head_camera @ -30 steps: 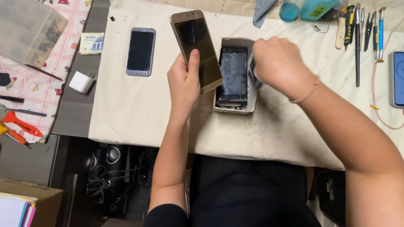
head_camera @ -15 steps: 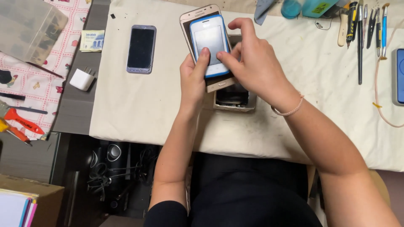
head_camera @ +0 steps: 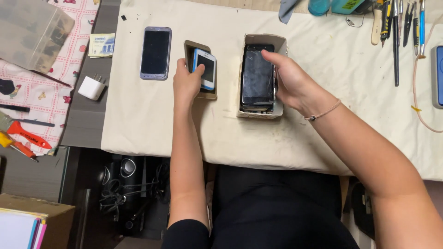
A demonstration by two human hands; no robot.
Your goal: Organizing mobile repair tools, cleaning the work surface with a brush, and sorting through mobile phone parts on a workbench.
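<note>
1. Head view: the left hand (head_camera: 187, 83) is pressing a small white phone (head_camera: 205, 68) onto a gold phone (head_camera: 199, 69) lying on the cloth (head_camera: 138, 120), fingers curled over both. Stacked loosely, the white phone may be sliding off.
2. The right hand (head_camera: 290, 80) is gripping a cracked phone (head_camera: 257, 76) in the box (head_camera: 258, 41), fingers half-closed. Lifting it carelessly risks tipping the box and cutting fingers on the glass.
</note>
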